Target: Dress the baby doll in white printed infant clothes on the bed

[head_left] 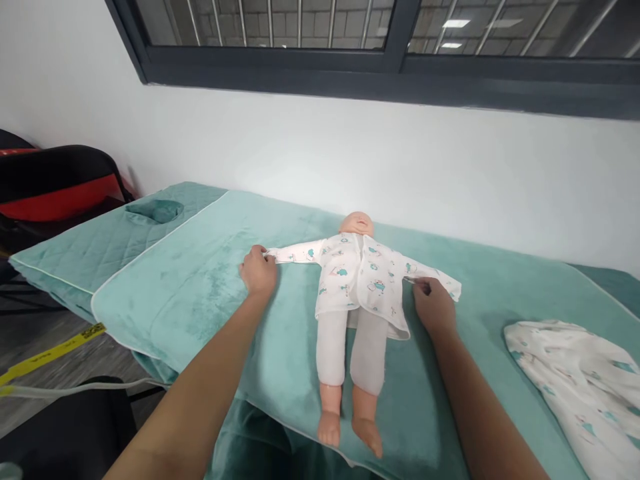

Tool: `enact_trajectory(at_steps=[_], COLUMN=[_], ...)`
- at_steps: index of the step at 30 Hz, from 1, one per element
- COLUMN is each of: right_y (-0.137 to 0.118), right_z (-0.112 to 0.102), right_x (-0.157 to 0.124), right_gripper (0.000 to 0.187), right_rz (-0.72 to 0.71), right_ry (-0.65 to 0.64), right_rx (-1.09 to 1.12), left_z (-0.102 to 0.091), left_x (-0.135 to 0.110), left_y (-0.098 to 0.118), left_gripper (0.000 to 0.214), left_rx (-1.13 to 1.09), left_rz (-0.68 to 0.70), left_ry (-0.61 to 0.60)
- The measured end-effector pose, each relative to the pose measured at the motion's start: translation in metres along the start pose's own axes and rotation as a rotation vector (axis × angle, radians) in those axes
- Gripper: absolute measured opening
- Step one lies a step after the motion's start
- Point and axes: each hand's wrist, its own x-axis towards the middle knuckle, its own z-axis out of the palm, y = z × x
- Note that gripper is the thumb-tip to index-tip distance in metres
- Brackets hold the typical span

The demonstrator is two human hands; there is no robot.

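Note:
A baby doll (pixel 329 427) lies on its back on a teal bed cover, head toward the wall. It wears a white printed baby jacket (pixel 340 277) and white leggings (pixel 367 357). Both sleeves are spread out sideways. My left hand (pixel 259 270) is closed on the cuff of the sleeve on the left; the doll's hand there is hidden. On the other side, my right hand (pixel 434 303) pinches the lower edge of the right sleeve, short of its cuff. That cuff lies flat beyond my fingers, with no doll hand showing.
A crumpled white printed cloth (pixel 580 387) lies at the right on the teal cover (pixel 200 280). The bed (pixel 120 243) has a face hole at its left end. Black and red chairs (pixel 60 193) stand at the far left. Behind are a white wall (pixel 280 147) and a dark window frame (pixel 300 73).

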Motion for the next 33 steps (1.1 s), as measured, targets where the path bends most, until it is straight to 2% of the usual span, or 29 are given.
enact_trajectory(at_steps=[7, 11, 16, 27, 33], right_y=[0.003, 0.003, 0.002, 0.001, 0.002], right_z=[-0.002, -0.003, -0.005, -0.005, -0.005], right_x=[-0.006, -0.009, -0.011, -0.012, -0.011], right_gripper=[0.031, 0.028, 0.028, 0.026, 0.026], right_rz=[-0.034, -0.049, -0.045, -0.034, -0.057], right_ry=[-0.025, -0.030, -0.029, -0.033, -0.025], right_rx=[0.034, 0.037, 0.025, 0.024, 0.008], left_z=[-0.008, -0.005, 0.000, 0.005, 0.007], left_x=[-0.005, -0.001, 0.004, 0.006, 0.007], left_y=[-0.002, 0.001, -0.004, -0.011, -0.011], left_gripper=[0.022, 0.027, 0.024, 0.023, 0.023], left_rx=[-0.045, -0.093, -0.174, -0.289, -0.285], left_rz=[-0.014, 0.024, 0.043, -0.074, -0.104], left_ry=[0.025, -0.014, -0.054, 0.108, 0.148])
